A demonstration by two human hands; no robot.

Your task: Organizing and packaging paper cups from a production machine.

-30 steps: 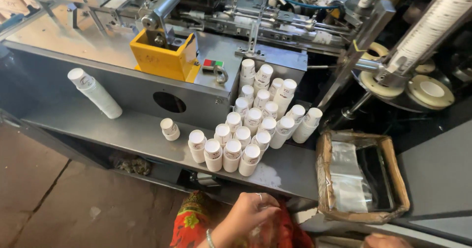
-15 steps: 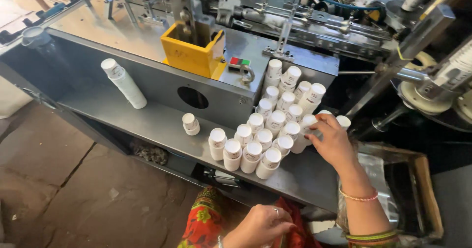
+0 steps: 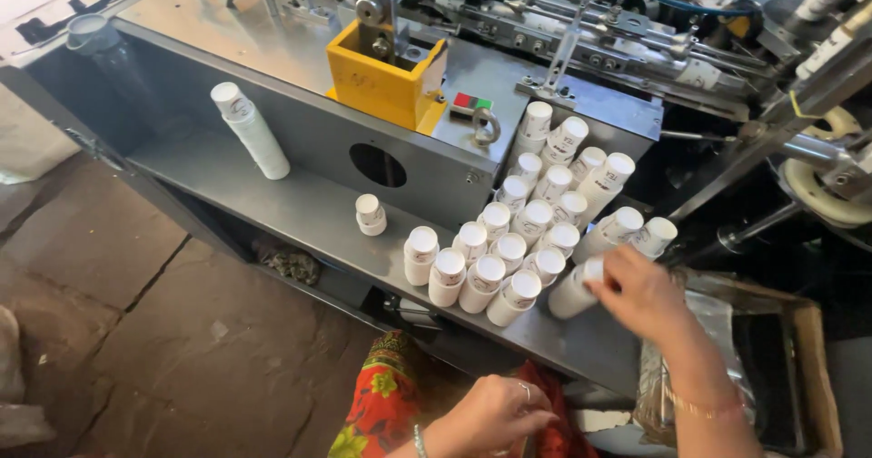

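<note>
Crowded grey metal desk along the front of a machine, with a yellow box up on top and a round hole in the panel below it. Packed cluster of white paper-cup stacks on the right part of the desk, standing or leaning shoulder to shoulder. One short cup stack alone, just left of the cluster. One tall stack well apart at far left, tilted against the panel. Cardboard box with a clear plastic lining down at the right, below the desk edge. Stone floor at the left.

Right hand at the cluster's right edge, fingers curled around a leaning cup stack, grip narrow and closed on it. That stack at the near right corner of the cluster, touching its neighbours, its lower end on the desk. Two more leaning stacks just behind the hand, hemming it in.

Left hand low, near the bright patterned cloth, below the desk edge, fingers loosely bent, with a ring; anything held there impossible to tell.
</note>
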